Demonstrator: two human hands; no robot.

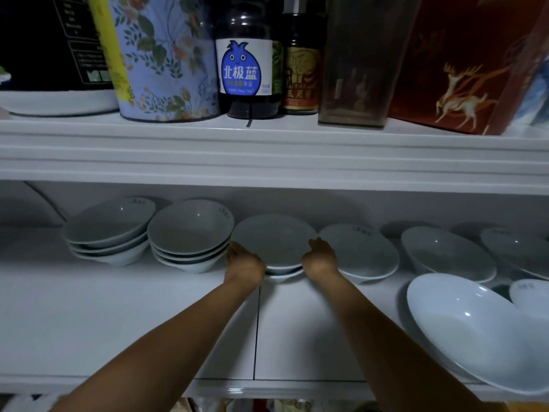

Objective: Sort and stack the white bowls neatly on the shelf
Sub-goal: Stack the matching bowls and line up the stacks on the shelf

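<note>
White bowls on the lower shelf (118, 307), viewed from in front and above. Nearest, at the front right edge, a large bowl (475, 337) lies tilted, with a small bowl (531, 295) partly seen just behind it. Further in, the centre stack (274, 242) is held from both sides: the left grip (243, 263) is closed on its left flank and the right grip (320, 260) on its right, with the thumb laid at the top rim. The other fingertips are hidden. To the left, a second stack (190, 233) stands just beside it, and a left stack (110, 230) beyond that. To the right, single bowls (361, 251) are ranged along the back, the nearest touching the held stack. Above, a floral tin (166, 60) and a dark bottle (248, 66) are carried on the upper shelf.

The step in hand is judged to be the squaring of the third stack. Next, the hold must be released without disturbing it. A loose bowl from the right should then be lifted clear, not slid, and lowered centred.
</note>
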